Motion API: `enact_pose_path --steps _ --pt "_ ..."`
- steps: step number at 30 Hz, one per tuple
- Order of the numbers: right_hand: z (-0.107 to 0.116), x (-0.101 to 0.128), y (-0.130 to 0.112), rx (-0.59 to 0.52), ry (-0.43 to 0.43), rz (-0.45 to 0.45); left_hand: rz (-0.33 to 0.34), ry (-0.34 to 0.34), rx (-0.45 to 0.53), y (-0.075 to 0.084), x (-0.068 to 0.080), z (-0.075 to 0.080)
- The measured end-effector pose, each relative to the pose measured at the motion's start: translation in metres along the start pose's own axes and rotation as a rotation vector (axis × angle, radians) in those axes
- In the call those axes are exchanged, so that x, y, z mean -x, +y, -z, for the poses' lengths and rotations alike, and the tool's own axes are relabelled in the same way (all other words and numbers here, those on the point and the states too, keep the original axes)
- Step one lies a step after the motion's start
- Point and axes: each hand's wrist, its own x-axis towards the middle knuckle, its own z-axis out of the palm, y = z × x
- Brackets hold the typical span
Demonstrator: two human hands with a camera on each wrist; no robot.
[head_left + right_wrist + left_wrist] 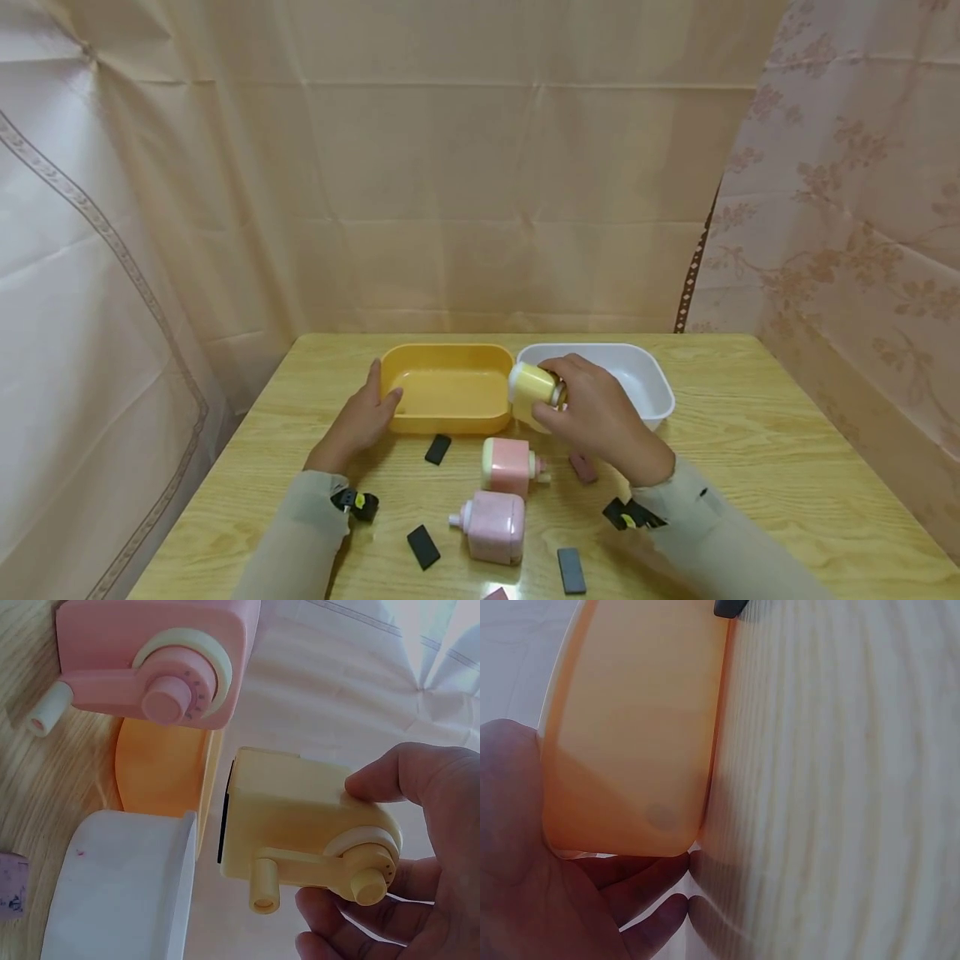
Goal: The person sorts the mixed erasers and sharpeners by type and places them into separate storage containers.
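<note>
The right hand (600,417) grips a small yellow pencil sharpener (531,392), fingers and thumb curled round its crank end, and holds it in the air over the near left corner of the white tub (652,379), just above the seam where that tub meets the orange tub (450,358). In the right wrist view the yellow pencil sharpener (300,825) hangs clear of the white tub's wall (127,885), its short stub pointing down, with the thumb (405,776) on top and the fingers (360,919) beneath. The left hand (360,417) rests with straight, relaxed fingers against the left end of the orange tub; the left wrist view shows the palm (525,862) pressed to the tub's wall (630,735) and the fingertips (667,907) touching the wooden table (840,787). On the table, near the tubs, a pink sharpener (510,467) lies on its side, and another pink sharpener (491,525) lies nearer the person. Several dark flat blocks (437,448) lie scattered around them.
</note>
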Motion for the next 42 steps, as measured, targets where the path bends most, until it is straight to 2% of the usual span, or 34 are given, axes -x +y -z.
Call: enact_pose_path --steps 13,26,35,42 --pt "-0.009 -0.015 0.001 -0.027 0.017 0.06 -0.003 -0.009 -0.004 -0.002 -0.002 0.001" --pt "-0.013 -0.025 -0.004 -0.026 0.001 0.059 -0.008 -0.004 -0.013 -0.001 -0.001 0.001" --pt "-0.016 -0.034 -0.008 -0.028 -0.001 0.098 -0.009 -0.005 -0.012 0.0 -0.001 0.0" --pt "-0.02 -0.04 -0.011 -0.067 -0.025 0.106 -0.009 -0.004 -0.011 -0.001 0.0 0.001"
